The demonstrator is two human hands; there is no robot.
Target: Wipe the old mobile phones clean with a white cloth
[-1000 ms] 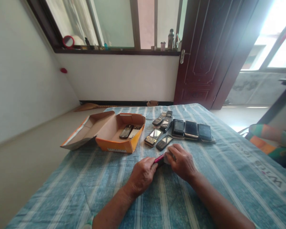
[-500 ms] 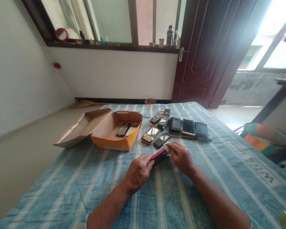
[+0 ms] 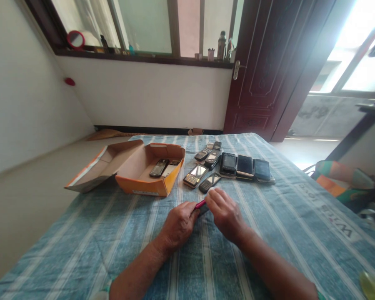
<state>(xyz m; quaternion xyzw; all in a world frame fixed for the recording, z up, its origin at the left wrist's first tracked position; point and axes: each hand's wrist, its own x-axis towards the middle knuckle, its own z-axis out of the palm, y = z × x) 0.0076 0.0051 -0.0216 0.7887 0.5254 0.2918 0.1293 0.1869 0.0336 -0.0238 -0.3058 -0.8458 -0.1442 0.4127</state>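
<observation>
The left hand (image 3: 178, 225) grips one end of a pink-edged phone (image 3: 201, 205) low over the striped blue tablecloth (image 3: 112, 233). The right hand (image 3: 224, 214) curls over the phone's other end, fingers bent down onto it. Beyond them, the open orange cardboard box (image 3: 143, 189) holds 2 phones (image 3: 163, 168) lying side by side, its lid (image 3: 100, 166) folded flat to the left. Just right of the box, a cluster of loose phones (image 3: 234, 164) lies on the cloth.
</observation>
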